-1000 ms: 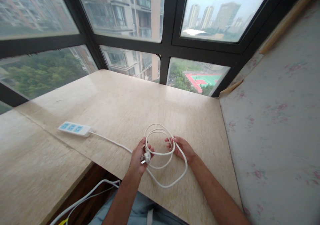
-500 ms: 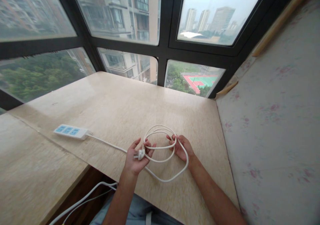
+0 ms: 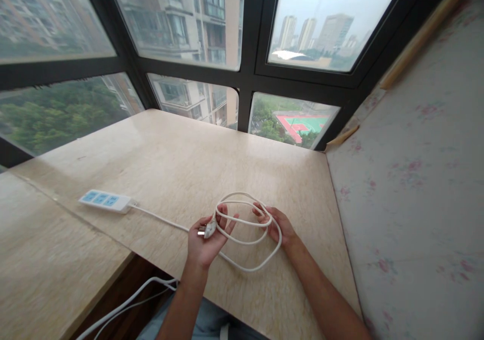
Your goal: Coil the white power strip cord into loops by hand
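A white power cord (image 3: pixel 247 269) lies in several loose loops between my hands, a little above the stone sill. My left hand (image 3: pixel 206 241), palm up, holds the white plug (image 3: pixel 209 229) end of the cord, its metal prongs pointing left. Around the right side of the loops, my right hand (image 3: pixel 278 224) grips the cord with its fingers curled behind it. From the coil the cord runs left along the sill to a white power strip (image 3: pixel 104 201) with blue socket panels.
The pale marbled sill (image 3: pixel 181 158) reaches back to dark window frames (image 3: pixel 247 82). A floral papered wall (image 3: pixel 401 204) bounds the right side. Below the sill's front edge, at lower left, more white cables (image 3: pixel 124 304) hang over a dark gap.
The loops have spread a little and shifted slightly as my right hand moved along them. The plug has tilted in my left hand. The power strip stays on the sill.
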The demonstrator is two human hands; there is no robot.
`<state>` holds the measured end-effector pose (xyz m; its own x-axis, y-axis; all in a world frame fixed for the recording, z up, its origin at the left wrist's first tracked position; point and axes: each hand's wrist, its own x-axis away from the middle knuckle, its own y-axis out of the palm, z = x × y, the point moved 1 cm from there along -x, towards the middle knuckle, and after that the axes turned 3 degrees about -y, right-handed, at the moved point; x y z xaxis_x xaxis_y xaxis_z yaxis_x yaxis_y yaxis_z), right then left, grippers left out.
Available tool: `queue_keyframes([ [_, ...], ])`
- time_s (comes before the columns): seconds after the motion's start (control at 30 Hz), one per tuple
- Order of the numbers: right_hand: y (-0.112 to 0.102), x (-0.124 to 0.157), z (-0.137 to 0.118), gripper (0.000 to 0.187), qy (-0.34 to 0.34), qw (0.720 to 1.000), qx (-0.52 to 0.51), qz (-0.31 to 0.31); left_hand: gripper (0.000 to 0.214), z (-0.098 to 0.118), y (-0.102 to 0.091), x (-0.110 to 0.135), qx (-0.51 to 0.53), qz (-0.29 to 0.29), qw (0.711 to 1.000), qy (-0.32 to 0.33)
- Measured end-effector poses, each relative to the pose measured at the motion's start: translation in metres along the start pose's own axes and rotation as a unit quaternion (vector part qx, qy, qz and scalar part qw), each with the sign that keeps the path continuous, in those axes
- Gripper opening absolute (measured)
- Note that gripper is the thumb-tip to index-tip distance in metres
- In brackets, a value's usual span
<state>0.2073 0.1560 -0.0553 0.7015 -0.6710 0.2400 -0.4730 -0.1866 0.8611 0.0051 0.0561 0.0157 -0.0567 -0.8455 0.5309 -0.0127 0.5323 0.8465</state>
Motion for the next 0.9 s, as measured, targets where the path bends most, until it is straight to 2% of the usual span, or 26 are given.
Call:
queue_keyframes([
  [0.1,0.002,0.002,0.001,0.029,0.032,0.999,0.025,-0.03,0.043,0.002,-0.002,0.0,0.02,-0.028,0.999,0.013],
  [0.27,0.006,0.007,0.005,0.033,0.037,0.993,0.101,-0.056,0.05,0.006,-0.002,0.001,0.04,-0.063,0.997,0.017],
  [0.43,0.011,0.009,0.01,0.039,0.063,0.988,0.118,-0.084,0.042,0.008,0.002,0.002,0.028,-0.121,0.991,0.041],
  [0.57,0.014,0.009,0.012,0.046,0.095,0.983,0.13,-0.088,0.036,0.01,0.002,0.003,0.025,-0.118,0.99,0.077],
  [0.77,0.015,0.004,0.011,0.032,0.038,0.996,0.076,-0.029,0.034,0.002,0.001,0.005,0.022,-0.116,0.989,0.091],
  [0.9,0.019,0.002,0.015,0.037,0.015,0.998,0.051,-0.036,0.032,-0.001,0.0,0.004,0.067,-0.129,0.984,0.099],
])
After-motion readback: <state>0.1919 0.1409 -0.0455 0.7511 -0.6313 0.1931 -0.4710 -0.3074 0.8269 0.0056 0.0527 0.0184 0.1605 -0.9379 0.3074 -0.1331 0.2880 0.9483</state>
